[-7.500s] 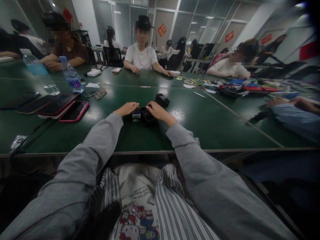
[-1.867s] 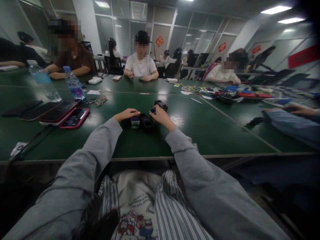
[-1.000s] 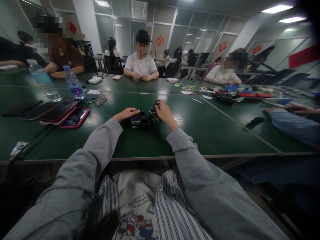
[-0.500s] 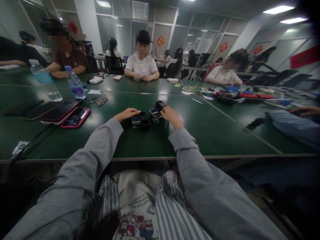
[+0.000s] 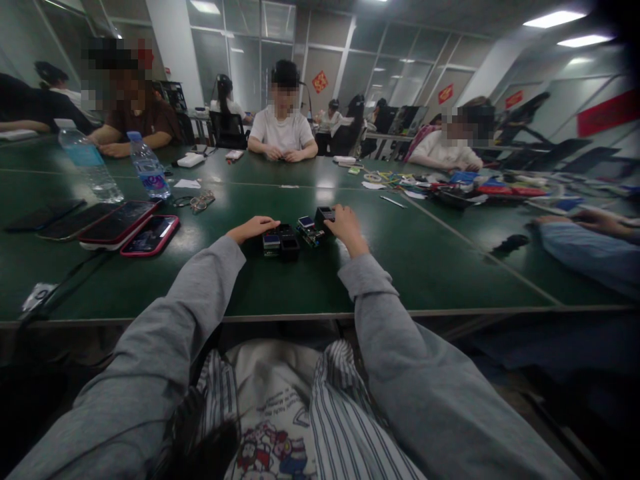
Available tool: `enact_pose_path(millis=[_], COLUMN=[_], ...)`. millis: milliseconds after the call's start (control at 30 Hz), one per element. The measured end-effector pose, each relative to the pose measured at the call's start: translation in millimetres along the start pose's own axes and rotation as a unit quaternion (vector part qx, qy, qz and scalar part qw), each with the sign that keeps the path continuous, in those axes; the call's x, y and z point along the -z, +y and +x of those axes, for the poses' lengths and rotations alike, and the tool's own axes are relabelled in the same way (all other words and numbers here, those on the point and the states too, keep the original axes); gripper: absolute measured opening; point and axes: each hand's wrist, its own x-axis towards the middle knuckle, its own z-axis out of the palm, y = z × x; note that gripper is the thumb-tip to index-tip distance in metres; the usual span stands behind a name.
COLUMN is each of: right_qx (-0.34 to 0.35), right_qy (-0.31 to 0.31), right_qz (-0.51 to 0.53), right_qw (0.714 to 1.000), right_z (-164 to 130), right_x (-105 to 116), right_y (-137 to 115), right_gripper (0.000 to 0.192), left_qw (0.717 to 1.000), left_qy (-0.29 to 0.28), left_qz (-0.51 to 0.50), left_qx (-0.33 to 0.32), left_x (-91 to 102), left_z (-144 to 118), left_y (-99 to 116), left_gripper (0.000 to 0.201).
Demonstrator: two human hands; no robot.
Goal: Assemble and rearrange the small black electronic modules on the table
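On the green table (image 5: pixel 320 287) small electronic parts lie in front of me. My right hand (image 5: pixel 350 230) has its fingers curled round the right side of a small black case (image 5: pixel 325 214). Just left of that case is a bare circuit board (image 5: pixel 311 233) with a small screen on it. Further left, another small screen module (image 5: pixel 271 244) sits against a second black case (image 5: pixel 289 247). My left hand (image 5: pixel 254 229) rests behind these two, fingers stretched out to the right and holding nothing that I can see.
Several phones (image 5: pixel 150 235) lie to the left, with two water bottles (image 5: pixel 149 167) behind them. A pair of glasses (image 5: pixel 203 200) lies near the bottles. Cables and tools (image 5: pixel 490 187) are heaped at the back right. Other people sit around the table; a co-worker's sleeve (image 5: pixel 585 250) rests at the right.
The black case in my right hand has moved slightly right and down, away from the circuit board, and looks less tilted. My left hand has stayed in place.
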Motion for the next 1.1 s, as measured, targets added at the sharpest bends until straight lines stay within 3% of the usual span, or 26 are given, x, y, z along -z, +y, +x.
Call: enact_pose_path(millis=[200,367,533,700,867,967,1100], right_qx=[0.001,0.004,-0.077,-0.119,-0.066,-0.043,-0.066], right_qy=[-0.008,-0.034,-0.057,-0.039,-0.013,-0.033,-0.043], right_qz=[0.02,0.015,0.113,0.1,0.063,0.056,0.063], right_qw=[1.0,0.999,0.989,0.987,0.996,0.997,0.995], right_z=[8.7,11.9,24.9,25.4,18.3,16.9,17.0], right_x=[-8.9,-16.4,-17.1,-16.2,-19.9,-19.9,-16.9], right_y=[11.6,13.0,18.5,27.2,23.8,22.2,22.7], right_gripper=[0.039,0.049,0.035,0.038,0.056,0.045,0.035], left_qw=[1.0,1.0,1.0,1.0,1.0,1.0,1.0], left_qy=[-0.002,0.003,0.003,0.002,-0.003,0.0,0.001], left_qz=[0.003,0.008,-0.007,-0.001,0.008,0.004,0.001], left_qx=[0.004,0.007,0.014,0.016,0.021,0.018,0.011], left_x=[0.7,0.4,-0.9,-0.6,0.3,0.1,-0.2], left_z=[0.7,-1.6,-5.1,-3.4,-2.5,-3.6,-3.7], left_y=[0.0,3.7,7.9,7.1,6.1,6.3,6.0], left_gripper=[0.055,0.055,0.054,0.053,0.054,0.054,0.053])
